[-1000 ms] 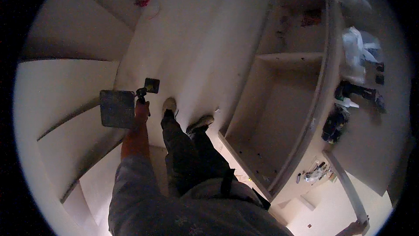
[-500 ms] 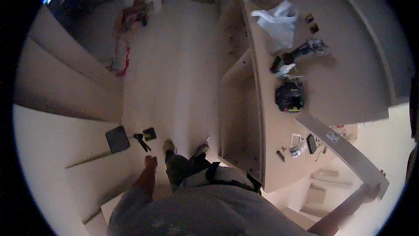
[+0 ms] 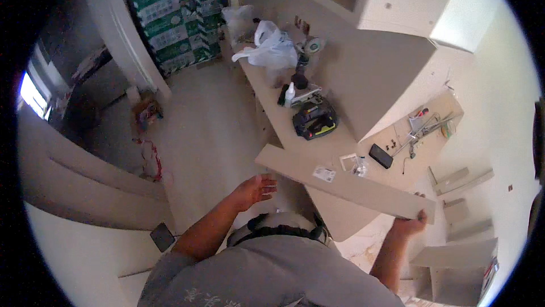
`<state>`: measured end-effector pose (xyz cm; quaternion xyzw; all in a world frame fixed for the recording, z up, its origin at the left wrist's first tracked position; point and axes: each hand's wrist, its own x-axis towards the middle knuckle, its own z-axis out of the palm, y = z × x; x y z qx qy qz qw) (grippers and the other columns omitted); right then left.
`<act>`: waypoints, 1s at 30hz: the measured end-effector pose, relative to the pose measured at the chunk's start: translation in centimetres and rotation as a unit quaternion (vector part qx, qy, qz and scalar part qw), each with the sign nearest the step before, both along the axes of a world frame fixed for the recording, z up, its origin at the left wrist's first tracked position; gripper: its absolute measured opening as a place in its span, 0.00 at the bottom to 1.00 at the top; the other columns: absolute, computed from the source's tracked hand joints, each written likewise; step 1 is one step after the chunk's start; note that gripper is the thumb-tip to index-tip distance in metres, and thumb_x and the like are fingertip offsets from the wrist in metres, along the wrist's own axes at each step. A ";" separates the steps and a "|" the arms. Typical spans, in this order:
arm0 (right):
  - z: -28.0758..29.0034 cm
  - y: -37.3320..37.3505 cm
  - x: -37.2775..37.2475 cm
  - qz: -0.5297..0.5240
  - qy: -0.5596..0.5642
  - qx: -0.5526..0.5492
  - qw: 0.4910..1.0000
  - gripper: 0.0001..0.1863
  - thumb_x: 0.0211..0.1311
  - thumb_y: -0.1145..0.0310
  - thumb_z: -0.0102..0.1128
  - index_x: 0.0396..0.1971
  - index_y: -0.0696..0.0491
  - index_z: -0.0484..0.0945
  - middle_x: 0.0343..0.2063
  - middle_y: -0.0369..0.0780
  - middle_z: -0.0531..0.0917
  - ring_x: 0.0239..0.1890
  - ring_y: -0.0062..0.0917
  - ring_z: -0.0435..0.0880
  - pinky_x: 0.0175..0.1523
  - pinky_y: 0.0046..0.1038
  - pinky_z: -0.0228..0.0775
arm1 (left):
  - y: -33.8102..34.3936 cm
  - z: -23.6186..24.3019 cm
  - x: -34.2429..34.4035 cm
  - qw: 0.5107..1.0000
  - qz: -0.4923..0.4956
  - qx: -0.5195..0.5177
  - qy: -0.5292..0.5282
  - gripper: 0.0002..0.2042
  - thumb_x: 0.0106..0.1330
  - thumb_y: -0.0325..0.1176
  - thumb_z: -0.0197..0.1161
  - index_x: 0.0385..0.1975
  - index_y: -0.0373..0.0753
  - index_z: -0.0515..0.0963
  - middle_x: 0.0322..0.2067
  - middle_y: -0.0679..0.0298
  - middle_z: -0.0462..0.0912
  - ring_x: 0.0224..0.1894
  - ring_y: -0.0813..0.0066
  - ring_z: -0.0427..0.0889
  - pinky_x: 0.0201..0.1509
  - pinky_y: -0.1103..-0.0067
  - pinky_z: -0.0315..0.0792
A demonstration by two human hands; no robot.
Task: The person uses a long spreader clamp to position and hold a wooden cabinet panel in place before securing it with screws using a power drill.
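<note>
A long, light-coloured board [image 3: 369, 193] with a white label stuck on it slants across the front of the counter. My right hand [image 3: 413, 223] grips its right end, with fingertips showing over the far edge. The board's left end juts past the counter's edge. Close to that free end, my left hand [image 3: 254, 190] hovers with fingers apart and nothing in it; a small gap separates it from the board.
On the counter [image 3: 340, 216] lie a black tool case [image 3: 315, 118], a white bottle [image 3: 290, 94], a white plastic bag [image 3: 272, 46], a black box [image 3: 381, 156] and loose tools [image 3: 423, 131]. A tall panel [image 3: 369, 74] rises behind. Cut boards [image 3: 462, 179] stand at right.
The board has swung leftward across my front, still in my right hand. My left hand has risen from low at my side toward its free end. The view has turned right.
</note>
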<state>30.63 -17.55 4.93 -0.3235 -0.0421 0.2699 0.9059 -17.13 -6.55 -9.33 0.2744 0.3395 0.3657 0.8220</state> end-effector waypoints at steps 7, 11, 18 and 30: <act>-6.3 -5.9 -4.0 0.042 0.063 -0.064 0.995 0.33 0.60 0.69 0.47 0.68 0.57 0.65 0.61 0.45 0.76 0.66 0.37 0.73 0.68 0.46 0.67 | 6.7 -0.2 6.4 0.991 0.108 -0.068 0.045 0.15 0.77 0.41 0.55 0.55 0.39 0.74 0.44 0.61 0.82 0.45 0.65 0.82 0.51 0.68 0.78; -10.2 -12.0 -6.6 0.144 0.086 -0.191 0.967 0.23 0.63 0.69 0.54 0.58 0.57 0.72 0.50 0.41 0.81 0.53 0.31 0.81 0.54 0.38 0.77 | 12.7 -4.7 4.4 0.984 0.133 -0.063 0.100 0.13 0.76 0.40 0.57 0.52 0.40 0.75 0.41 0.62 0.82 0.40 0.67 0.82 0.43 0.70 0.79; -12.5 -14.2 -10.2 0.323 -0.073 -0.500 0.800 0.16 0.68 0.58 0.65 0.40 0.56 0.78 0.25 0.40 0.81 0.24 0.24 0.82 0.28 0.27 0.72 | 18.8 -7.3 5.3 0.973 0.150 -0.073 0.161 0.10 0.76 0.39 0.57 0.49 0.42 0.75 0.39 0.63 0.82 0.40 0.71 0.82 0.36 0.72 0.80; -13.9 -10.9 -10.1 0.348 -0.450 -0.669 0.477 0.31 0.67 0.38 0.54 0.36 0.55 0.85 0.37 0.53 0.86 0.43 0.50 0.85 0.48 0.46 0.76 | 19.6 -9.0 7.3 0.930 0.049 0.133 0.338 0.10 0.75 0.37 0.60 0.46 0.40 0.71 0.28 0.67 0.79 0.24 0.76 0.78 0.23 0.75 0.74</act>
